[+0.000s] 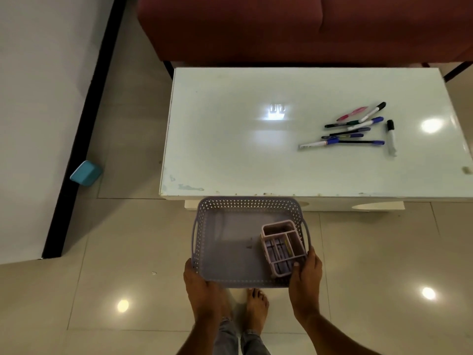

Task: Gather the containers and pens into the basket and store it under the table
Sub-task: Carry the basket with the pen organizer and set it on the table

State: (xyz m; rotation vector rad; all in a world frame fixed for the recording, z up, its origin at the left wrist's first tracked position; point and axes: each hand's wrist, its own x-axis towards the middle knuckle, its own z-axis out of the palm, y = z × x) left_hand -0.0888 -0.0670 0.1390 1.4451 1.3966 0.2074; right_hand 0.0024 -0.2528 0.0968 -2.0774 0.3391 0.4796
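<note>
I hold a lilac perforated basket (230,242) in the air just in front of the white table's (230,155) near edge. My left hand (202,290) grips its near left corner and my right hand (305,280) grips its near right corner. Inside the basket, at the right, stands a pink divided container (282,245) with some small items in its compartments. Several pens and markers (355,126) lie scattered on the right part of the table top. One black-capped marker (391,137) lies apart at their right.
A dark red sofa (307,29) stands behind the table. A small teal box (85,173) lies on the tiled floor by the black skirting at left. My bare feet (256,311) are below the basket.
</note>
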